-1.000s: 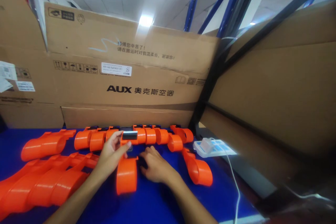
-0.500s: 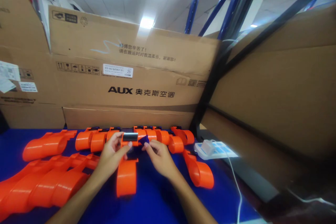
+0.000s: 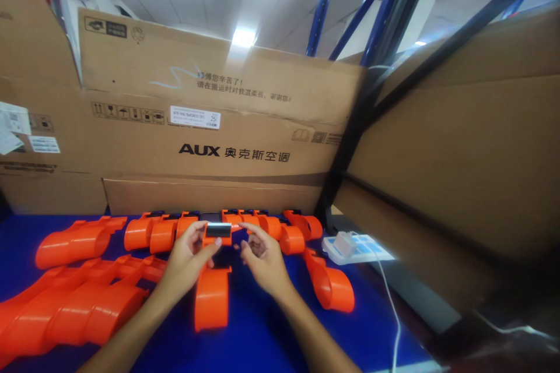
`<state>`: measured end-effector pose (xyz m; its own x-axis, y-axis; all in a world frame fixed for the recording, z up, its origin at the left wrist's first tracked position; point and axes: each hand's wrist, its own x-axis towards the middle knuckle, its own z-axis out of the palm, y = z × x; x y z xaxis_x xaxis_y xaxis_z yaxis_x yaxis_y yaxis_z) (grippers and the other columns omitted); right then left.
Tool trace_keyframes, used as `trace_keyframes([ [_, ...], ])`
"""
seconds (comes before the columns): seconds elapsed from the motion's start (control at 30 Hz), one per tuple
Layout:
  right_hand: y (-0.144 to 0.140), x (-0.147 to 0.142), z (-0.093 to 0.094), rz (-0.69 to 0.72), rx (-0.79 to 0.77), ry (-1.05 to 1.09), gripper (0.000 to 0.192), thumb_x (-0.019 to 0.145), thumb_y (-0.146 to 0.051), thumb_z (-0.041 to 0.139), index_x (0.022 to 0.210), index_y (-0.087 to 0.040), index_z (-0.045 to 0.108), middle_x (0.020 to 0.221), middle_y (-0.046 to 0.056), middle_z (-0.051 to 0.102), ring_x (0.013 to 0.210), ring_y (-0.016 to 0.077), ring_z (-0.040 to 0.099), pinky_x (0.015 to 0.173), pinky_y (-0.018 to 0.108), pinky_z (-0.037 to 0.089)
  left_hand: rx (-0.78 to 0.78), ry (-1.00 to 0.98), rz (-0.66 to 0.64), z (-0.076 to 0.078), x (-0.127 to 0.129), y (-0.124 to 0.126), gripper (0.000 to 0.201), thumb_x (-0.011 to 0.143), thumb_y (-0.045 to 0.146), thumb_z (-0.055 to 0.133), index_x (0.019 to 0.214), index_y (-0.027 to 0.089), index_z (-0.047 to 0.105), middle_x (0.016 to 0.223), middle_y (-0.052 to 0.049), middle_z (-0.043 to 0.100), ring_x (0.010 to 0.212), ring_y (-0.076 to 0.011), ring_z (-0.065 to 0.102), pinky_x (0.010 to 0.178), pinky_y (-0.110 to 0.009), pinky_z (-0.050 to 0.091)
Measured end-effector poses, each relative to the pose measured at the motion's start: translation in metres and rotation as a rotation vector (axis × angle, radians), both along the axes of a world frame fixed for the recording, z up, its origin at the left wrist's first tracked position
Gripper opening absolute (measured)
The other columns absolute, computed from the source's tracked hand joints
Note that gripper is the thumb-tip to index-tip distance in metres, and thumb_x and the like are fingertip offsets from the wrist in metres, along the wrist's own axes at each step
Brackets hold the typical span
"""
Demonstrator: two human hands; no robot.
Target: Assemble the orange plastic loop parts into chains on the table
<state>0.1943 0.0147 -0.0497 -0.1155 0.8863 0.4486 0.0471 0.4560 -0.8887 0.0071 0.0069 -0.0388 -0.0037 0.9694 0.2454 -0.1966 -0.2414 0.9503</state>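
Observation:
My left hand grips a small orange plastic part with a black, comb-toothed strip across its top. Close by on the right, my right hand has its thumb and index finger around a small dark blue piece. That piece sits right beside the orange part; whether the two are joined, I cannot tell. Below my hands, a curved orange band stands on the blue table surface.
Several orange bands lie nested at the left. More orange bands with dark clips line the back. A power strip with a white cable lies at the right. A cardboard wall closes off the back.
The right index finger has lifted away from the thumb and stretched toward the orange part. The blue piece has turned and shows a broader face. The left hand has barely moved.

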Motion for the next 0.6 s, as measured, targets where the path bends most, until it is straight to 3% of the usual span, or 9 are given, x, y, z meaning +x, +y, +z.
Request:
trace_keyframes([
  [0.1,0.0,0.0,0.003,-0.03,-0.015,0.073,0.028,0.086,-0.033,0.064,0.11,-0.022,0.055,0.077,0.0,0.065,0.064,0.0158,0.065,0.056,0.026,0.054,0.003,0.028,-0.002,-0.001,-0.001,0.0,0.048,0.074,0.038,0.078,0.113,0.022,0.054,0.091,-0.001,0.067,0.046,-0.0085,0.058,0.045,-0.024,0.05],
  [0.27,-0.003,-0.002,0.012,0.01,-0.02,0.191,0.027,0.083,-0.039,0.071,0.096,-0.023,0.053,0.085,0.002,0.07,0.075,0.0197,0.071,0.067,0.032,0.059,-0.003,0.034,-0.004,-0.004,0.0,0.001,0.048,0.073,0.039,0.078,0.112,0.022,0.055,0.087,0.0,0.067,0.046,-0.0089,0.058,0.046,-0.024,0.051],
  [0.43,-0.008,-0.005,0.014,-0.02,0.019,0.001,0.032,0.094,-0.045,0.056,0.111,-0.02,0.068,0.099,0.007,0.072,0.093,0.0254,0.068,0.076,0.037,0.058,-0.008,0.055,0.002,-0.007,0.0,0.002,0.049,0.074,0.04,0.078,0.113,0.021,0.055,0.09,-0.002,0.068,0.047,-0.0088,0.058,0.047,-0.025,0.052],
  [0.6,-0.011,-0.005,0.015,-0.017,0.148,-0.117,0.033,0.099,-0.039,0.05,0.118,-0.023,0.07,0.107,0.007,0.07,0.106,0.0258,0.063,0.098,0.043,0.048,0.014,0.068,-0.019,-0.008,0.001,0.002,0.045,0.077,0.04,0.076,0.112,0.022,0.053,0.091,-0.001,0.067,0.05,-0.0085,0.057,0.047,-0.024,0.051],
])
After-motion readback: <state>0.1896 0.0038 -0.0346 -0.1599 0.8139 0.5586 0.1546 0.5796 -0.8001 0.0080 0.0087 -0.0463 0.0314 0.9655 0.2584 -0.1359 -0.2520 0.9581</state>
